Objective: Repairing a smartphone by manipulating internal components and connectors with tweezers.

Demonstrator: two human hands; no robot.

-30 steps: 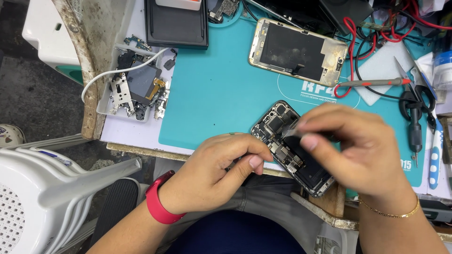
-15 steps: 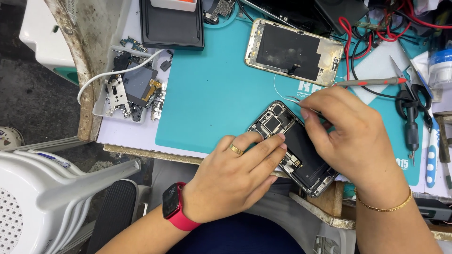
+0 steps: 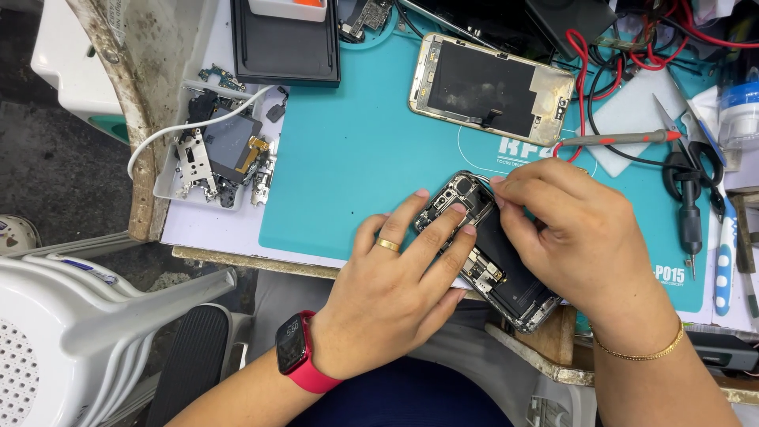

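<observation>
Your table carries a large teal work mat, and beside the table's left edge stands a stack of white plastic chairs. At the top of the mat sits a flat black tray, and to its right lies a detached phone frame with a gold rim, face up and well apart from your hands. On the mat's near edge lies the opened phone body, tilted so its camera end points up and to the left and its lower end hangs toward you. Your left hand, with a gold ring and a red-banded watch at the wrist, rests on the phone body's left side, fingers spread flat over the camera end to steady it rather than closed round it. Your right hand, with a thin gold bracelet, covers the phone body's right side, its fingers pinched together at the top corner; what they pinch is too small to tell. Left of the mat lies a white tray of small loose parts with a white cable across it. Red test leads and black-handled scissors lie to the right.
</observation>
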